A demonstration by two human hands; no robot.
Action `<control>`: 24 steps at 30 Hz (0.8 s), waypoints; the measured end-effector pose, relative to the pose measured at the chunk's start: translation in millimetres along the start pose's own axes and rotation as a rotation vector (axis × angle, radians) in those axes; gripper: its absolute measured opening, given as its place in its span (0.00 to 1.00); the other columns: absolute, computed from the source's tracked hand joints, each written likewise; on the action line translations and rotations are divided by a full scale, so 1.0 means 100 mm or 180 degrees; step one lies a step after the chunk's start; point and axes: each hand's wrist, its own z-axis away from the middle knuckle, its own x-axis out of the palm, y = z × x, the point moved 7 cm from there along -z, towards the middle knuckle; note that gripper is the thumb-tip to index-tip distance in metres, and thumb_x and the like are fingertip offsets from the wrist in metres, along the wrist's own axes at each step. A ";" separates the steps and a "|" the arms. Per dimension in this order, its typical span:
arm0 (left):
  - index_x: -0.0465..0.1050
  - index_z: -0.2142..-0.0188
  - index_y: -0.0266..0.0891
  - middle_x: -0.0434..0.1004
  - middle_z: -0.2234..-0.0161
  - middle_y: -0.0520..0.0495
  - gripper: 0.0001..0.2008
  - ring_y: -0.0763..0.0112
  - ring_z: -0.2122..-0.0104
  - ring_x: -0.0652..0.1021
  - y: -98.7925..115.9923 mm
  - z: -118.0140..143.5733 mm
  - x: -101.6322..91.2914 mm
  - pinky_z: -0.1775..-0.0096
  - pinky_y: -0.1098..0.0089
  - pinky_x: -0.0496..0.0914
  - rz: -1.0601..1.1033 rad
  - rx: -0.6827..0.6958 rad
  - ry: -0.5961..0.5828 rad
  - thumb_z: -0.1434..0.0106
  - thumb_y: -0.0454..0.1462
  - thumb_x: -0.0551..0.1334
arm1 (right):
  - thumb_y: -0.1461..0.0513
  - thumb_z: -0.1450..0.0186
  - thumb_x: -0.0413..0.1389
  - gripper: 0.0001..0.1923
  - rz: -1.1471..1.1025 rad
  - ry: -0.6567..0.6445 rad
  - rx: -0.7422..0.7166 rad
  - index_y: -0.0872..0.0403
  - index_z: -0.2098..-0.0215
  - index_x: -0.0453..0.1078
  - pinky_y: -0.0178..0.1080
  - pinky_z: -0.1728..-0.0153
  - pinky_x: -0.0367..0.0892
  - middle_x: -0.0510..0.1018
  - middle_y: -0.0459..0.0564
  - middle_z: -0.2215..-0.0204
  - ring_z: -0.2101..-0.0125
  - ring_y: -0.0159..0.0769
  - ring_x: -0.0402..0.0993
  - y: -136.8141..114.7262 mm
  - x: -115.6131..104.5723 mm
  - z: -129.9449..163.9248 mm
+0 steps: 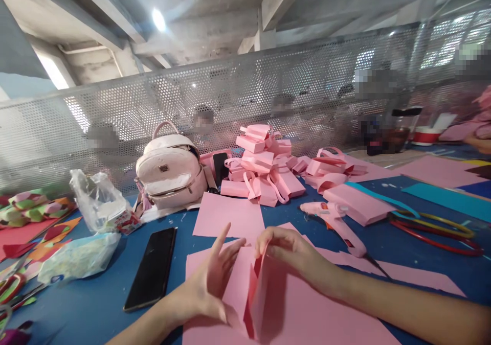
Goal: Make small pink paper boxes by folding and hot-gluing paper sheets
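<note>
A folded pink paper bag [240, 283] stands on edge between my hands, its mouth parted in a narrow gap. My right hand [291, 253] pinches its upper edge, fingers bent over the rim. Along its left side my left hand [209, 281] is open, thumb and fingers spread; whether it presses on the paper I cannot tell. Beneath lies a large pink paper sheet [318, 314], and a smaller pink sheet [228, 214] is just beyond. A pink glue gun [337, 220] rests to the right of my right hand.
Finished pink paper bags [261, 166] are heaped behind. A black phone [151, 268], a pale backpack [169, 171] and plastic bags [82, 258] occupy the left, with scissors [15, 289] at the edge. Coloured hoops [437, 232] lie right. A perforated metal screen [230, 89] bounds the blue table.
</note>
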 end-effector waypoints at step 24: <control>0.52 0.30 0.47 0.59 0.33 0.37 0.57 0.38 0.32 0.53 -0.10 0.12 -0.01 0.33 0.40 0.40 -0.2406 -0.0642 0.0892 0.55 0.37 0.78 | 0.52 0.30 0.55 0.14 -0.0203 0.0238 0.0465 0.49 0.51 0.69 0.46 0.49 0.65 0.73 0.51 0.52 0.49 0.45 0.71 0.20 -0.05 0.04</control>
